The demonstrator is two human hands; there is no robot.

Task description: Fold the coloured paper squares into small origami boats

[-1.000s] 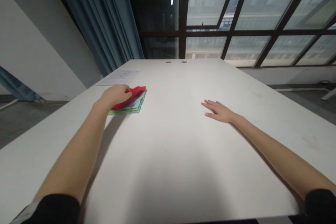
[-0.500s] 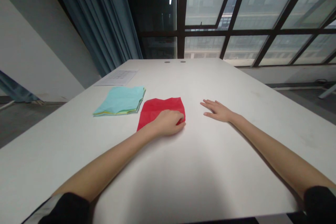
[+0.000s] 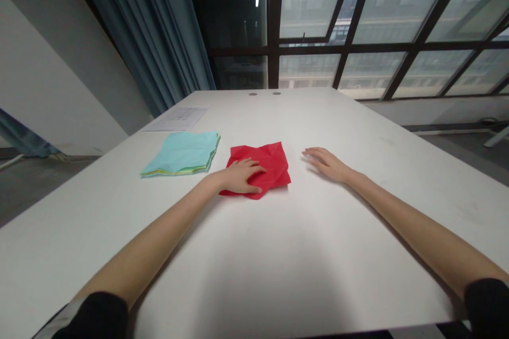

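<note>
A crumpled red cloth (image 3: 274, 161) lies near the middle of the white table (image 3: 254, 254). My left hand (image 3: 240, 176) rests on its left part with the fingers spread, and the palm hides some of the fabric beneath. To the right of the cloth, and apart from it, my right hand (image 3: 328, 163) is held low over the table, fingers extended and nothing in them. Left of the red cloth is a flat stack of light blue cloths (image 3: 183, 152) with yellow and green edges showing below the top one.
Behind the blue stack, a printed sheet of paper (image 3: 177, 118) lies at the table's left edge. Two small round discs (image 3: 253, 94) are set at the far end. Beyond the table are a blue curtain (image 3: 159, 26) and dark-framed windows.
My left hand has opened and moved left across the red cloth. The cloth has shifted right and is more wrinkled, its right corners now spread out. My right hand has moved slightly.
</note>
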